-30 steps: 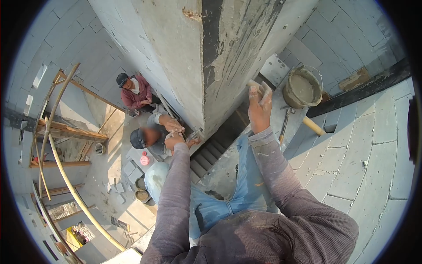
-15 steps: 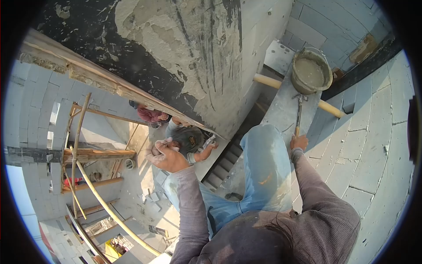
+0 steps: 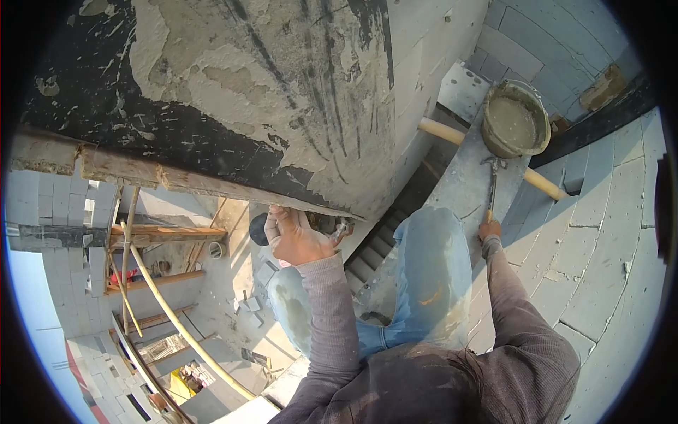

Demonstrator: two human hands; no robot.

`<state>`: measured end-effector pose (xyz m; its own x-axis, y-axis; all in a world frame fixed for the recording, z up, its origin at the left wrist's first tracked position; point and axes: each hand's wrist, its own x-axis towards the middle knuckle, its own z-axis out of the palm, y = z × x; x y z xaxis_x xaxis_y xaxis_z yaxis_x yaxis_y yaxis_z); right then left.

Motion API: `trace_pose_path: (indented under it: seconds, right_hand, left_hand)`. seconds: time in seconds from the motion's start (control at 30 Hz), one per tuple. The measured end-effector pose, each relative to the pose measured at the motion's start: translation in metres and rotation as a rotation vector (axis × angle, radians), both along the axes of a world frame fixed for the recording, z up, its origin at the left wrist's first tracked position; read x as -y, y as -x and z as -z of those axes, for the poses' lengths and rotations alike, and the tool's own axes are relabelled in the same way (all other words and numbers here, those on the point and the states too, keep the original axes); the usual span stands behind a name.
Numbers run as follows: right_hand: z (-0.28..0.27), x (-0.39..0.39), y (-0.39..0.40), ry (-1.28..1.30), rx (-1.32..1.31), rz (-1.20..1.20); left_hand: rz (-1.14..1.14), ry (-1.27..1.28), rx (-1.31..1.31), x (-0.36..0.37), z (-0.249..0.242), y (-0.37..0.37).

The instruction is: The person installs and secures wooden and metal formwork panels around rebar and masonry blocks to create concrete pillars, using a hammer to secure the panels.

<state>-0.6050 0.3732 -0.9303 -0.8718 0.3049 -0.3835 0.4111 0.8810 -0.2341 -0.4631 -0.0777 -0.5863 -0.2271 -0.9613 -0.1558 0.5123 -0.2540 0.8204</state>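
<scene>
My right hand (image 3: 489, 232) is wrapped round the handle end of a claw hammer (image 3: 492, 189). The hammer lies along the grey plank (image 3: 462, 187), its metal head close to the mortar bucket (image 3: 514, 119). My left hand (image 3: 300, 237) is raised with fingers apart, fingertips right at the lower edge of the wooden board (image 3: 205, 187). That board runs under the black wall face (image 3: 92, 85), which carries patches of rough mortar. Behind my left hand a co-worker below is mostly hidden; part of their hand (image 3: 343, 232) shows.
My knees (image 3: 434, 283) are bent over the plank, which rests on round poles (image 3: 441, 131). A deep drop with stairs (image 3: 371, 254) opens beside it. A block wall (image 3: 586, 233) rises on the right. Bamboo and timber scaffolding (image 3: 166, 297) stands at lower left.
My left hand has moved up and right to the board's lower edge. The view has shifted, and the co-workers below are now mostly hidden. My right hand stays on the hammer.
</scene>
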Motion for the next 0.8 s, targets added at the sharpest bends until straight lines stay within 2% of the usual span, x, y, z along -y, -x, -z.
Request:
trace_pose_path:
  seconds: [0.07, 0.17, 0.23, 0.27, 0.3, 0.33, 0.37, 0.4, 0.43, 0.5, 0.53, 0.6, 0.67, 0.73, 0.8]
  right_hand:
    - [0.027, -0.014, 0.029, 0.127, 0.018, 0.193]
    - [0.0, -0.008, 0.027, 0.113, -0.027, 0.15]
    - [0.083, -0.055, 0.033, 0.229, -0.203, 0.158]
    - [0.019, -0.042, 0.011, 0.225, -0.215, 0.135]
    - [-0.048, -0.003, -0.017, 0.767, -0.066, 0.499]
    - [-0.1, 0.021, -0.043, 0.847, -0.064, 0.537]
    - [-0.092, 0.011, -0.06, 0.808, -0.151, 0.438]
    - [-0.123, 0.02, -0.082, 0.845, -0.242, 0.293]
    - [-0.162, 0.035, -0.102, 0.908, -0.242, 0.32]
    - [-0.216, 0.054, -0.125, 1.029, -0.345, 0.184]
    - [-0.247, 0.06, -0.123, 1.009, -0.357, 0.154]
    - [-0.319, 0.081, -0.11, 1.214, -0.407, -0.09]
    - [-0.39, 0.106, -0.111, 1.139, -0.433, -0.177]
    - [-0.442, 0.131, -0.118, 1.27, -0.429, -0.46]
    - [-0.488, 0.155, -0.134, 1.18, -0.423, -0.621]
  left_hand:
    - [0.014, 0.051, 0.032, 0.001, 0.003, 0.0]
    - [-0.028, -0.043, -0.081, 0.004, 0.004, 0.002]
    - [-0.058, -0.018, -0.057, 0.005, 0.012, 0.003]
    - [-0.078, -0.026, -0.071, 0.005, 0.012, 0.003]
    - [-0.084, 0.004, -0.06, 0.004, 0.012, 0.004]
    - [-0.093, 0.032, -0.05, 0.003, 0.011, 0.005]
    - [-0.121, 0.021, -0.098, 0.003, 0.01, 0.007]
    - [-0.149, 0.008, -0.12, 0.004, 0.011, 0.009]
    - [-0.138, 0.036, -0.124, 0.005, 0.015, 0.009]
    - [-0.136, 0.046, -0.118, 0.009, 0.02, 0.009]
    - [-0.154, 0.021, -0.136, 0.01, 0.02, 0.009]
    - [-0.124, 0.075, -0.143, 0.01, 0.022, 0.007]
    - [-0.152, 0.08, -0.101, 0.01, 0.023, 0.005]
    - [-0.133, 0.07, -0.11, 0.008, 0.021, 0.006]
    - [-0.162, 0.012, -0.203, 0.006, 0.025, 0.009]
